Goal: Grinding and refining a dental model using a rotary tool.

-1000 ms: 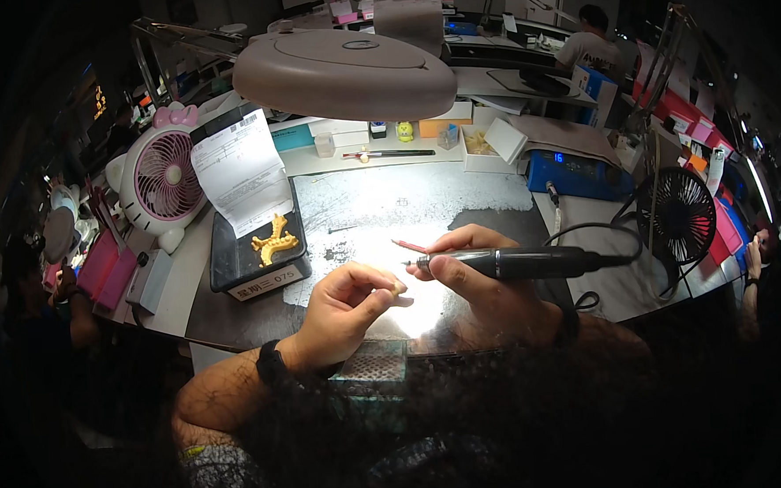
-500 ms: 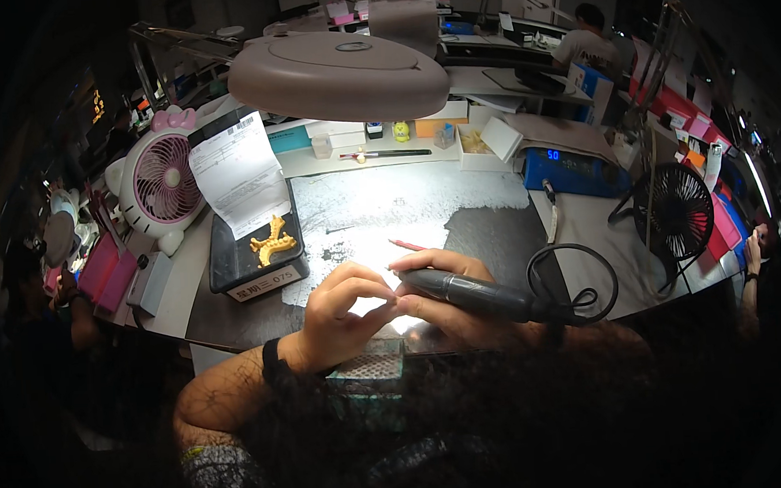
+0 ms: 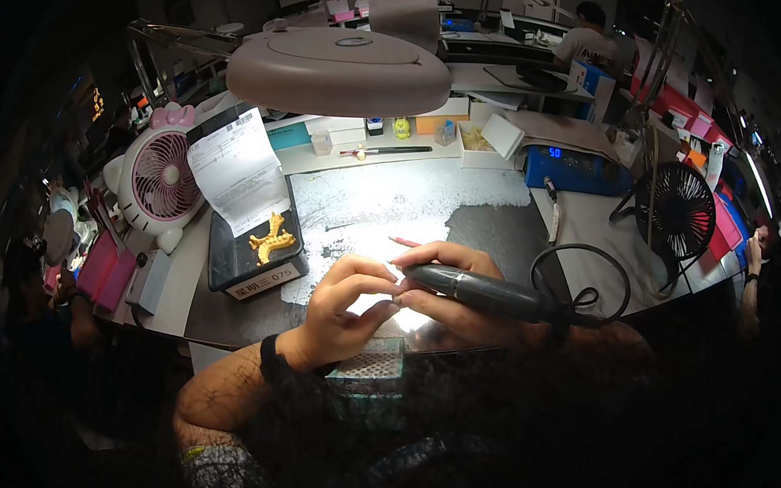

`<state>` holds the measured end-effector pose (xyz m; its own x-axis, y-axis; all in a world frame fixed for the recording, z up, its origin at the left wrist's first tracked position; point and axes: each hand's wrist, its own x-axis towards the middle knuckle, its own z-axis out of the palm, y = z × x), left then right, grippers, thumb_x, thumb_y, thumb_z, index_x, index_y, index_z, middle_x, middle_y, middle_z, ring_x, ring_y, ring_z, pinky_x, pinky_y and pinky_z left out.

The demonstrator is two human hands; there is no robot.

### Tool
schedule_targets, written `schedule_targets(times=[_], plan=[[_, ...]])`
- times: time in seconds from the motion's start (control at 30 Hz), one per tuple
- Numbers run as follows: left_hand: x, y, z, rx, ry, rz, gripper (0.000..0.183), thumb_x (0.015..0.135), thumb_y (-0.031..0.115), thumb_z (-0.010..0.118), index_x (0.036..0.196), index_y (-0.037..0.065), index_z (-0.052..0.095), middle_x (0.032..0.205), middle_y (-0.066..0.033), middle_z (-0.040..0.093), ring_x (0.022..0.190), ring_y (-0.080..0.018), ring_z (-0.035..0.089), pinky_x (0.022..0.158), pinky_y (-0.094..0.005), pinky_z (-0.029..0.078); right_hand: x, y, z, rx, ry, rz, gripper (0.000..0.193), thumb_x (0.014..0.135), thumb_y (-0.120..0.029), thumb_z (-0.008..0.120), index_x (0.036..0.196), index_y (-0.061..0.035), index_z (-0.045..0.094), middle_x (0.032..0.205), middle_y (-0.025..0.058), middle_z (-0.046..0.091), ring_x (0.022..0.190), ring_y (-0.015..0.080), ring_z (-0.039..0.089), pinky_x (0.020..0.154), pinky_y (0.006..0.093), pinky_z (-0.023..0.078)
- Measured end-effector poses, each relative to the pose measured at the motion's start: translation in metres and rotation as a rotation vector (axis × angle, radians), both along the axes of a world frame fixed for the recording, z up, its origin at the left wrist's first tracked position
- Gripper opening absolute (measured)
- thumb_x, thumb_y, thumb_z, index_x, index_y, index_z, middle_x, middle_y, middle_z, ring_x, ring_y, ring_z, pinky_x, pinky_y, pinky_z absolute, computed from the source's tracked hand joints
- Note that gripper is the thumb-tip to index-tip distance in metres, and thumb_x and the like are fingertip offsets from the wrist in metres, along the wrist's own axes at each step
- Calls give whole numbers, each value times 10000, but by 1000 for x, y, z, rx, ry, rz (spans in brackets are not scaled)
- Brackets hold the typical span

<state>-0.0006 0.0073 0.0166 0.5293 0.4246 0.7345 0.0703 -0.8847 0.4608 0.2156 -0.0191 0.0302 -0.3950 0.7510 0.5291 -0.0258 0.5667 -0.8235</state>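
Note:
My right hand [image 3: 451, 307] is closed around a dark grey rotary handpiece [image 3: 490, 293], whose cord trails off to the right. Close against it, my left hand [image 3: 345, 308] is pinched with thumb and fingers curled. Whatever sits between the left fingertips is too small to make out, and the handpiece's tip is hidden by the hands. Beyond the hands a red pencil [image 3: 404, 241] lies on the brightly lit worktop. To the left, a black tray [image 3: 257, 267] holds a yellow dental model piece [image 3: 273, 241] and a propped printed sheet [image 3: 238, 172].
A round lamp head [image 3: 337, 74] hangs over the bench. On the left stands a pink-and-white fan [image 3: 159, 181]; a black fan [image 3: 674, 211] is at the right, near a blue control box [image 3: 577, 171]. A looped cord [image 3: 624, 276] lies beside my right hand. Other people sit at surrounding benches.
My right hand and the handpiece have shifted very slightly to the right. The left fingers have moved a little, still pinched; all else stays in place.

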Motion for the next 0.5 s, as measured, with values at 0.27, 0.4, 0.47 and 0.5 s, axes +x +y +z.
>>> schedule_targets(times=[0.27, 0.4, 0.47, 0.5], plan=[[-3, 5, -5, -2, -12, -45, 333, 752, -61, 797, 1024, 72, 659, 1044, -85, 612, 986, -217, 613, 848, -326, 499, 0, 0, -2, -5, -13, 8, 328, 874, -69, 712, 1180, -12, 611, 829, 45, 722, 823, 104, 692, 1163, 424, 346], [-3, 5, -5, 9, -17, -41, 320, 745, -64, 801, 990, 73, 646, 1043, -85, 611, 981, -216, 614, 840, -324, 500, -1, 0, -3, 3, -5, 7, 334, 870, -68, 716, 1182, -11, 610, 824, 48, 720, 806, 107, 696, 1161, 425, 349], [-2, 5, -5, 6, -19, -42, 316, 744, -65, 801, 980, 74, 644, 1042, -85, 611, 981, -215, 614, 840, -324, 501, -1, 1, -4, 5, -6, 3, 335, 868, -66, 717, 1181, -11, 611, 823, 49, 720, 800, 109, 697, 1160, 426, 353], [-1, 5, -5, 6, -23, -47, 314, 743, -67, 799, 975, 74, 642, 1042, -86, 611, 981, -215, 614, 840, -324, 501, -1, 1, -4, 31, -11, -2, 336, 865, -63, 716, 1180, -11, 611, 821, 50, 719, 797, 111, 697, 1159, 427, 355]])
